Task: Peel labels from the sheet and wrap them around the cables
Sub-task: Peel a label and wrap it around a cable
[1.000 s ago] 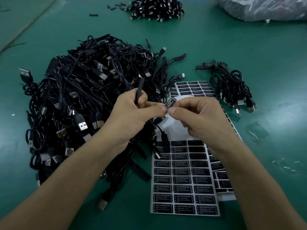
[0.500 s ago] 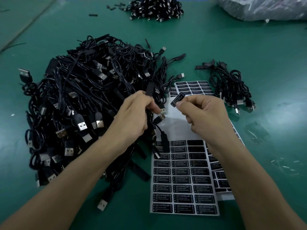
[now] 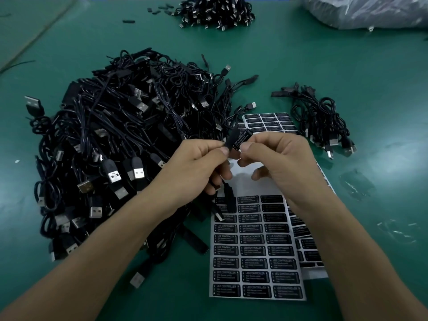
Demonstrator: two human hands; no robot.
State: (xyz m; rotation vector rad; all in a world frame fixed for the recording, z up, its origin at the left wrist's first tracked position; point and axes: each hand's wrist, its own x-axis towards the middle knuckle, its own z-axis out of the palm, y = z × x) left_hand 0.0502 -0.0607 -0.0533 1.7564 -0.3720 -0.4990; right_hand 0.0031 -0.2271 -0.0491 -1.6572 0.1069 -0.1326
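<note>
The left hand [image 3: 199, 163] pinches a black cable [image 3: 232, 142]; the right hand [image 3: 275, 156] pinches a black label [image 3: 242, 140] against it.

Label [image 3: 241, 139] against cable [image 3: 232, 142], both hands

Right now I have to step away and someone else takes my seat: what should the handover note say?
Left hand: pinching a cable's flat black part.
Right hand: pressing a peeled label against it.
Label sheet: near the body, top rows stripped, many labels left.
Big cable pile at left, small cable bundle at right.
Left to do: finish this wrap, then continue.
</note>
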